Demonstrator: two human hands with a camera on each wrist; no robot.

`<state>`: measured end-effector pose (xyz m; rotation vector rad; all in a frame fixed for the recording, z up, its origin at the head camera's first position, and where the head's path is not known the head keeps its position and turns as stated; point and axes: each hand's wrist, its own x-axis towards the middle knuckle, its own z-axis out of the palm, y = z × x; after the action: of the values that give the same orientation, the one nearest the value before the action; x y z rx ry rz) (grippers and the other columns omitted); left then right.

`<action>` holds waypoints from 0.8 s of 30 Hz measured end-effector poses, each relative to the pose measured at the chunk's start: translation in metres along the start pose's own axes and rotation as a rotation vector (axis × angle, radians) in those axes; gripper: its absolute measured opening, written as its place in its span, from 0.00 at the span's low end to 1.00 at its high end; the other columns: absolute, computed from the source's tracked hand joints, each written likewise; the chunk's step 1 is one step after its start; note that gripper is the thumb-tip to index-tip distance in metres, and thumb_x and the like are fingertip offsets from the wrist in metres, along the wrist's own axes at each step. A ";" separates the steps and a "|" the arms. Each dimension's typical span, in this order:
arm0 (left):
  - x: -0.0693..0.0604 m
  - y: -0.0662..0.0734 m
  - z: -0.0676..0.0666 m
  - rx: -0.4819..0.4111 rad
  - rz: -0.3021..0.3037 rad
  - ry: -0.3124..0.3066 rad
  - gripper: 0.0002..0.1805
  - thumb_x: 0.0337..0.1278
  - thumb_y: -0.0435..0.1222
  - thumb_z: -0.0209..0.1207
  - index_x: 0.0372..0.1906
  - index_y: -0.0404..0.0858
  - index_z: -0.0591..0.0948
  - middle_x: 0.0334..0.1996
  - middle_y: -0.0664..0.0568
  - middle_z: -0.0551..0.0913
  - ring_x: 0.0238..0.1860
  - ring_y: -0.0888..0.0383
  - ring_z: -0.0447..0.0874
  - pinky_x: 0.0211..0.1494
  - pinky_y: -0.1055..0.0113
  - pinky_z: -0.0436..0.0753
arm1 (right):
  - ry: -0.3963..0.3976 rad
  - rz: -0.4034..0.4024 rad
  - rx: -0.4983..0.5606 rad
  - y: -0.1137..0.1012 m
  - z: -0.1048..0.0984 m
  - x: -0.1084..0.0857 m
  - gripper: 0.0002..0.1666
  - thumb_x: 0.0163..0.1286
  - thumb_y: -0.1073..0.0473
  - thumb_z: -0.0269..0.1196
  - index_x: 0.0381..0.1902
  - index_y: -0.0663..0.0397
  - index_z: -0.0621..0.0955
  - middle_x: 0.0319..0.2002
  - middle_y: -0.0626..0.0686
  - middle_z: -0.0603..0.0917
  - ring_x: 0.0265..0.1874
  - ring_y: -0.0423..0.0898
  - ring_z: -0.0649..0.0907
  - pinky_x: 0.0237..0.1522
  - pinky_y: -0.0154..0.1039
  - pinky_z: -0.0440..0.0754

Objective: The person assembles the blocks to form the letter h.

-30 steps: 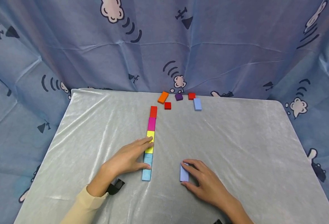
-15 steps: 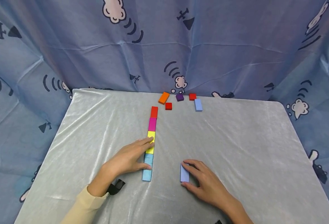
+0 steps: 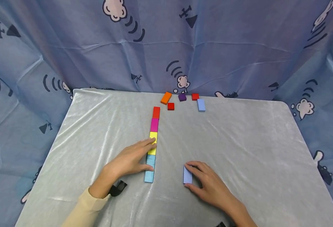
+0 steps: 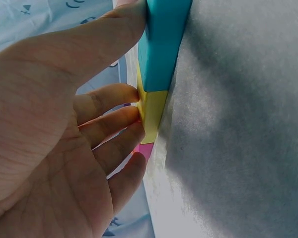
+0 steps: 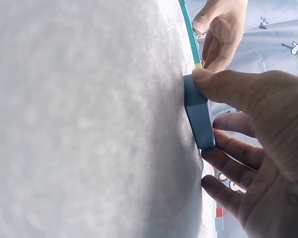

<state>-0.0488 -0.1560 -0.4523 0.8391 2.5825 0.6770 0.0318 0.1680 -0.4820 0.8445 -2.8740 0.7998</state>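
Note:
A straight row of flat blocks lies on the cloth: red [image 3: 156,112], magenta [image 3: 154,125], yellow [image 3: 152,151] and sky blue [image 3: 149,177], end against end. My left hand [image 3: 126,160] rests on it from the left, thumb on the sky-blue part and loosely extended fingertips on the yellow. In the left wrist view the fingers touch the yellow side [image 4: 154,114]. To the right of the row, a periwinkle-blue block [image 3: 187,177] lies on the cloth. My right hand [image 3: 209,184] pinches it between thumb and fingers at its near and far ends.
Near the far edge lie an orange block [image 3: 166,98], a purple block [image 3: 182,97], two small red blocks [image 3: 170,106] and another light-blue block [image 3: 201,106]. Pale, slightly wrinkled cloth [image 3: 240,142] covers the table. A patterned blue curtain [image 3: 226,56] hangs behind and at both sides.
Both hands keep their places on the blocks. Only a tiny shift of the whole head view shows.

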 end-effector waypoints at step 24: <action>-0.001 -0.001 0.000 0.003 0.013 0.005 0.47 0.55 0.48 0.78 0.77 0.34 0.72 0.82 0.44 0.66 0.82 0.45 0.66 0.84 0.49 0.68 | 0.022 0.018 0.055 0.000 -0.001 -0.002 0.41 0.57 0.53 0.82 0.67 0.55 0.82 0.65 0.50 0.82 0.64 0.48 0.82 0.68 0.24 0.74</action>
<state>-0.0488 -0.1578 -0.4528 0.8574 2.5852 0.6797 0.0336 0.1695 -0.4813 0.8118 -2.8569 0.8877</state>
